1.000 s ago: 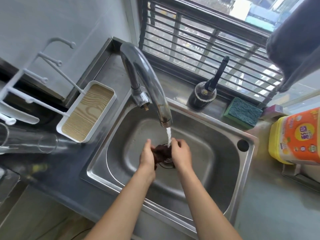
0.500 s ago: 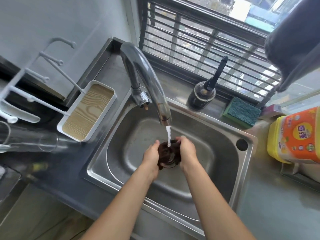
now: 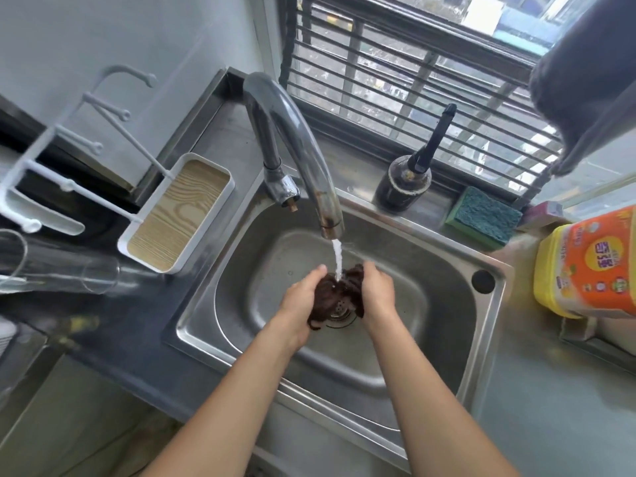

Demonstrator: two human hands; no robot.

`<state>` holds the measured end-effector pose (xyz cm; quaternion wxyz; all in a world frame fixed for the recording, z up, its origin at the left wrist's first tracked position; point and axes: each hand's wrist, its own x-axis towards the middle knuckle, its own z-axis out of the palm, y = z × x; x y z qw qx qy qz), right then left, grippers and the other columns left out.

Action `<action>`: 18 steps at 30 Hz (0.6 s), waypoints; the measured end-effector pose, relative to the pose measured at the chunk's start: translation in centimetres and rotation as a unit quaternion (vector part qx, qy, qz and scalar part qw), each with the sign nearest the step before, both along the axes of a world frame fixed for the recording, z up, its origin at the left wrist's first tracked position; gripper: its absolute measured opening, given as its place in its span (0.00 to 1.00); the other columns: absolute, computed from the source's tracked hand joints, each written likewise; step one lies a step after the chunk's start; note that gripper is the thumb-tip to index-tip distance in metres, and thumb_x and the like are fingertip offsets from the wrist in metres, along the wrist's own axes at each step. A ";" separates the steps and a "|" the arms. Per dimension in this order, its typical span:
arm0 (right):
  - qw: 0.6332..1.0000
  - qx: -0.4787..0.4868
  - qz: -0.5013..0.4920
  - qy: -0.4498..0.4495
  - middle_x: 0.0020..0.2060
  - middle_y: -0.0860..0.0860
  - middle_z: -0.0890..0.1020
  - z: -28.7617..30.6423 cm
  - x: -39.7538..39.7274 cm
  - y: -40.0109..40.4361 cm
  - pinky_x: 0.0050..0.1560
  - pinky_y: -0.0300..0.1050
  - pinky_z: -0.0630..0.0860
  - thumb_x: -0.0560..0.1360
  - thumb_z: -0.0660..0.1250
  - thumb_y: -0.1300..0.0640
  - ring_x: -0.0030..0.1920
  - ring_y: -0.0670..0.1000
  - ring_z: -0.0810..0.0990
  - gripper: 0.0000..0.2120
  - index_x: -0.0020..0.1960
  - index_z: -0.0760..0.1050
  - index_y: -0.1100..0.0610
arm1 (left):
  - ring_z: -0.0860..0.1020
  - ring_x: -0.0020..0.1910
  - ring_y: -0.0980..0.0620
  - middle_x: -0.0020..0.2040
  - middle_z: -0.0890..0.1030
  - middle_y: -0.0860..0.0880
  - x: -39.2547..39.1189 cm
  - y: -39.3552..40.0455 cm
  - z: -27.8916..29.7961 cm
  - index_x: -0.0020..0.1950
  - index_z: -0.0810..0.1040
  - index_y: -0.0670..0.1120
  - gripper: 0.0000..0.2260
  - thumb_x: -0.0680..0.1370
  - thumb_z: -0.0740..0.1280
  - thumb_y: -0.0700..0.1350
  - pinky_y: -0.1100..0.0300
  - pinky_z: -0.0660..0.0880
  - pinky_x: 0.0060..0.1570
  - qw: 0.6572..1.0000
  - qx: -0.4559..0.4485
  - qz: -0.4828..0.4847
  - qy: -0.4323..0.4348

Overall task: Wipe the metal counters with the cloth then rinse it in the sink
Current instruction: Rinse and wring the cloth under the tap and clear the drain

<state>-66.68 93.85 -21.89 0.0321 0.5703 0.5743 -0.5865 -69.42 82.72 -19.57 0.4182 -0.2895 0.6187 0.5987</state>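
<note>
Directly under the faucet (image 3: 309, 160) stream, the cloth (image 3: 339, 297) sits bunched between left hand (image 3: 301, 297) and right hand (image 3: 377, 292), each grip curled round it.

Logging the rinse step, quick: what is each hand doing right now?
Left hand: holds the dark brown crumpled cloth under the running tap water.
Right hand: holds the same cloth from the other side.

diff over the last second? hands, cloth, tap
The left hand and right hand moved slightly apart and up toward the spout, spreading the dark cloth wider under the stream; a second ago it was bunched tight between them. Both hands kept their grip throughout. Unchanged: the faucet still running, the sink, the sponge and the detergent bottle in place.
</note>
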 end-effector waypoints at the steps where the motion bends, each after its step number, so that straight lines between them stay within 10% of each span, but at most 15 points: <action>1: 0.999 -0.032 -0.023 0.029 0.45 0.58 0.86 -0.1 0.2 -0.3 0.56 0.57 0.81 0.68 0.60 0.48 0.52 0.64 0.84 0.16 0.43 0.81 0.56 | 0.78 0.27 0.54 0.34 0.81 0.49 -0.2 0.0 -0.3 0.43 0.78 0.49 0.11 0.80 0.65 0.54 0.69 0.68 0.24 1.000 -0.004 0.019 0.013; 4: 0.994 -0.059 0.065 0.069 0.47 0.52 0.85 1.2 0.7 -3.6 0.59 0.53 0.76 0.73 0.62 0.45 0.53 0.56 0.81 0.13 0.45 0.82 0.51 | 0.80 0.42 0.45 0.40 0.81 0.44 0.2 1.3 0.3 0.41 0.76 0.47 0.21 0.83 0.54 0.59 0.60 0.75 0.40 0.998 -0.001 0.064 -0.009; 7: 0.995 0.070 0.072 0.018 0.48 0.55 0.83 -0.2 1.2 -5.0 0.55 0.50 0.74 0.79 0.63 0.41 0.53 0.57 0.80 0.17 0.48 0.78 0.55 | 0.80 0.34 0.52 0.31 0.81 0.48 1.5 2.3 0.6 0.35 0.78 0.43 0.26 0.84 0.53 0.56 0.61 0.75 0.35 0.997 0.042 0.049 -0.028; 11: 0.999 -0.037 0.022 -0.021 0.39 0.59 0.86 -2.0 0.6 -1.6 0.50 0.57 0.82 0.78 0.65 0.47 0.45 0.61 0.85 0.19 0.38 0.81 0.61 | 0.76 0.26 0.53 0.30 0.80 0.50 2.2 1.1 1.1 0.35 0.80 0.45 0.15 0.78 0.68 0.52 0.68 0.67 0.24 1.000 0.023 -0.011 -0.016; 15: 0.994 -0.104 0.021 -0.021 0.37 0.58 0.81 -1.1 1.1 1.5 0.29 0.41 0.72 0.78 0.61 0.54 0.32 0.55 0.78 0.13 0.52 0.79 0.62 | 0.76 0.33 0.52 0.41 0.80 0.46 1.6 -0.9 -0.6 0.45 0.77 0.50 0.07 0.78 0.69 0.51 0.64 0.67 0.26 0.998 0.004 -0.049 0.045; 18: 0.991 -0.089 0.088 0.041 0.45 0.58 0.84 0.4 2.0 1.2 0.34 0.42 0.74 0.69 0.68 0.53 0.40 0.53 0.81 0.16 0.55 0.78 0.57 | 0.79 0.41 0.51 0.46 0.83 0.47 1.2 -1.9 -1.1 0.52 0.76 0.51 0.09 0.79 0.66 0.56 0.61 0.73 0.35 0.998 0.012 -0.065 -0.013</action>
